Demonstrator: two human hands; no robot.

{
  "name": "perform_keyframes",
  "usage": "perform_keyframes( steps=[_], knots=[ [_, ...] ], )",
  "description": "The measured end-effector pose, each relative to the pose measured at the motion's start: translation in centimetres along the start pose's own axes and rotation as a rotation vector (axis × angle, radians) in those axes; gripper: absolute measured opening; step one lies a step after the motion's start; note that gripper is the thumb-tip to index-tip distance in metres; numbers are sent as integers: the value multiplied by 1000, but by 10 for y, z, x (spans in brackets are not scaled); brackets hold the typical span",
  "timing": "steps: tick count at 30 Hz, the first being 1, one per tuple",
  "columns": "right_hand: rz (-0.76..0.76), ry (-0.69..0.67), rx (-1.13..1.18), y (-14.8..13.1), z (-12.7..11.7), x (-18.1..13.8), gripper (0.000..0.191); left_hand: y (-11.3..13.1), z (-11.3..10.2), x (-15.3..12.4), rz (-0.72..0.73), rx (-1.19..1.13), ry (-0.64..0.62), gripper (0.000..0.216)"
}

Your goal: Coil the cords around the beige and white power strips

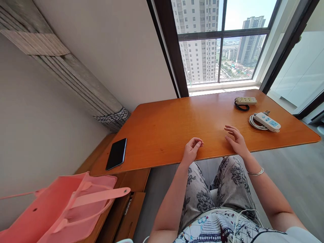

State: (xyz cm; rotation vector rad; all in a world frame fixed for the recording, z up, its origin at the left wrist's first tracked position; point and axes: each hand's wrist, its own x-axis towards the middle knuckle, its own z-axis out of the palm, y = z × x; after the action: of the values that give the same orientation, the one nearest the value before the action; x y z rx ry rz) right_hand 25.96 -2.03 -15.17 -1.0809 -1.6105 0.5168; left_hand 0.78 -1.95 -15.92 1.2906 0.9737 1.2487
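My left hand (192, 150) rests at the front edge of the brown wooden table (167, 125). Its fingers are curled in towards the thumb, and nothing shows in them. To its right, my right hand (236, 140) is over the same edge, fingers apart and holding nothing. Nearest to the right hand is a white power strip (267, 122), its white cord coiled beside it and its plug at the top. Behind that lies a cream power strip (246, 100) with a coiled black cord. Neither hand touches a strip.
A dark-screened tablet (116, 154) lies near the table's left end. A pink bag (63, 209) with straps stands at the lower left on a wooden surface. Beyond the table are a window (222, 33) and a tied grey curtain (83, 81). My legs are below the front edge.
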Motion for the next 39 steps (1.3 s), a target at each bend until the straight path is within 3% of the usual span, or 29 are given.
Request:
perform_keyframes(
  steps=[6, 9, 13, 19, 26, 30, 33, 39],
  knots=[
    [8, 441, -305, 14, -60, 13, 31, 1, 0, -1, 2, 9, -11, 30],
    [47, 568, -471, 26, -94, 20, 42, 1, 0, -1, 2, 0, -11, 31],
    [187, 538, -645, 39, -135, 29, 53, 1, 0, -1, 4, 7, -12, 31],
    [583, 379, -705, 52, -173, 33, 67, 2, 0, -1, 3, 18, -14, 32],
    [628, 285, -566, 72, -183, 29, 69, 1, -1, -1, 6, 17, -10, 32],
    [635, 285, -619, 66, -181, 30, 53, 1, 0, -1, 7, 22, -12, 32],
    [666, 312, -597, 57, -176, 26, 54, 1, 0, 0, 7, 15, -4, 32],
    [612, 423, -253, 50, -151, 15, 60, 1, -1, -1, 13, 23, -19, 30]
  ],
)
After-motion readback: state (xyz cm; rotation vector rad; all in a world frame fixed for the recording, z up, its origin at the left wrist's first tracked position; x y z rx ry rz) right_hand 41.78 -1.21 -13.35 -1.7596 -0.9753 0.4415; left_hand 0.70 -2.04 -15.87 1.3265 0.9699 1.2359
